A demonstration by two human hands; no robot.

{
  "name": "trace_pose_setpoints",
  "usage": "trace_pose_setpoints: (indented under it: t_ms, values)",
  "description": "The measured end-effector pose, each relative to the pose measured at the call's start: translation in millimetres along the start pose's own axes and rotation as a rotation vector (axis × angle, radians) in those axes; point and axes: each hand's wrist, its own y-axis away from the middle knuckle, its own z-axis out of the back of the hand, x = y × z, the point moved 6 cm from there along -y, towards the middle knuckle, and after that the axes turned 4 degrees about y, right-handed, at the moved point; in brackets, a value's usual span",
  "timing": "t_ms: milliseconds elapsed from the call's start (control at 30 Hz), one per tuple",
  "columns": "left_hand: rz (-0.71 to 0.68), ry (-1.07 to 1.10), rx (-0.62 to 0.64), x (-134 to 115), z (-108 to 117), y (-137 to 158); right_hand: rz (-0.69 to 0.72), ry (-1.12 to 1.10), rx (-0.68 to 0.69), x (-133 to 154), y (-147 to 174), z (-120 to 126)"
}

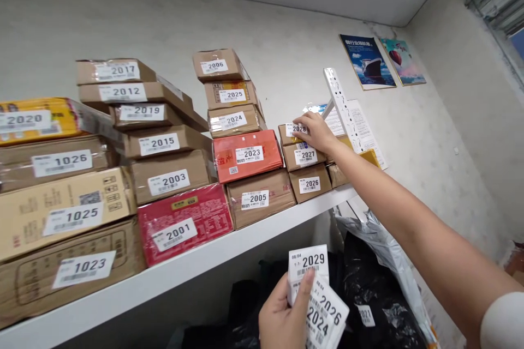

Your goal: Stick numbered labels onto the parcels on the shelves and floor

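So a small stash of paper labels (323, 313) is being pinched in the left hand (282, 313), low and near, with the thumb pressed over the top one. 2029 can be read on that one, with 2026 and 2024 fanned out to its right and below. The right hand (315, 130) is stretched out far, fingers bent and touching the box marked 2028 (290, 140) right at its sticker. Whether anything's actually being pinched there can't be told, since the far side of the fingers is hidden.

That box is perched on top of a little stack, above the box marked 2027 (305, 157) and the box marked 2026 (310, 185), toward the right end of a white shelf (184, 267). To the left, taller piles are stacked up, with a red-orange box marked 2023 (248, 155) and a crimson box marked 2001 (184, 223) among them. Just right of the hand, a white perforated upright (343, 106) is seen leaning. Below the shelf, a black bag (368, 278) is stickered 2021.
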Motion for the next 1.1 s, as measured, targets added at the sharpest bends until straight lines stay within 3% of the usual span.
trace_pose_setpoints:
  t_ms: [100, 167, 200, 300, 333, 400, 500, 600, 733, 833, 967, 1100]
  values:
    - [-0.027, 0.005, -0.012, -5.1, 0.2, -3.9, -0.045, -0.102, -0.097, 13.2, 13.8, 17.0]
    - [-0.049, 0.022, -0.03, -7.1, 2.9, -6.8, -0.095, -0.239, -0.166, 34.5, 44.7, 32.7]
    - [-0.058, 0.031, -0.038, -7.3, 4.6, -8.5, -0.106, -0.345, -0.131, 48.6, 65.7, 36.6]
    - [-0.059, 0.016, 0.007, -4.4, 5.3, -15.5, -0.099, -0.697, 0.403, 98.9, 144.7, 19.3]
    - [-0.055, -0.002, 0.048, -2.8, 3.1, -18.2, -0.156, -0.76, 0.476, 106.9, 170.5, 15.4]
    - [-0.052, -0.029, 0.14, 0.2, -4.1, -23.4, -0.272, -0.767, 0.416, 108.6, 208.3, 11.2]
    - [-0.022, 0.047, 0.183, 4.8, -14.6, -30.0, -0.399, -0.763, 0.245, 95.3, 236.2, 1.8]
    - [-0.001, 0.081, 0.203, 7.7, -27.4, -33.9, -0.536, -0.873, 0.162, 78.8, 243.7, -10.3]
    - [-0.114, -0.01, 0.145, 2.2, -41.3, -38.5, -0.62, -0.875, 0.005, 63.0, 239.4, -9.2]
    - [-0.065, 0.052, 0.164, 5.3, -55.3, -44.1, -0.614, -0.804, -0.078, 53.6, 231.4, -1.2]
    - [0.093, 0.139, 0.357, 15.1, -79.1, -46.9, -0.554, -0.736, -0.088, 43.4, 218.1, 11.7]
    - [0.069, 0.089, 0.442, 13.2, -86.7, -41.6, -0.447, -0.561, -0.188, 33.1, 203.3, 33.2]
